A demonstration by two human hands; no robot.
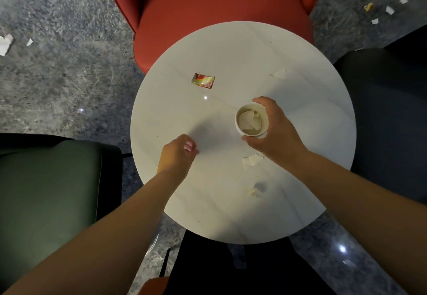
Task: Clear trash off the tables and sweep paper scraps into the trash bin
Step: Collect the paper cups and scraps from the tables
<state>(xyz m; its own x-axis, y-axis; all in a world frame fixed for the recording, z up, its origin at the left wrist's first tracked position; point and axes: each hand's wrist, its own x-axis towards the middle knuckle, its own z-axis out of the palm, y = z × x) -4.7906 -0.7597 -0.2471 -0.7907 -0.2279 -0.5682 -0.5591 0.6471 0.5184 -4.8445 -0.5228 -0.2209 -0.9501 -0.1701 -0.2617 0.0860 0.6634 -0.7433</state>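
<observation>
**Paper cup held over the round table, scraps lying about**

The right hand [272,130] has its grip clamped on a white paper cup [251,120], fingers curled round the far side of the rim and the thumb against the near side. The cup stands upright near the middle of the round white table [312,144]; whether its base touches the top or is lifted just clear cannot be told. Inside the cup lie crumpled paper pieces [250,119].

The left hand [178,153] is over the table to the left of the cup, well apart from it, fingers curled inward with the tips drawn together. Whether this grip pinches a small scrap cannot be told.

On the table, a red and yellow sachet wrapper [202,81] lies flat toward the far left. A torn white scrap [279,73] lies at the far right. Another torn scrap [252,159] lies just beside the right wrist, on the near side of the cup. A small crumpled bit [254,191] sits closer to the near edge.

A red chair [219,5] stands beyond the table, a green chair [48,186] to the left, and a dark chair [388,109] to the right. On the grey speckled floor [57,82], paper scraps [5,44] lie at the far left, more floor scraps [389,10] at the far right.
</observation>
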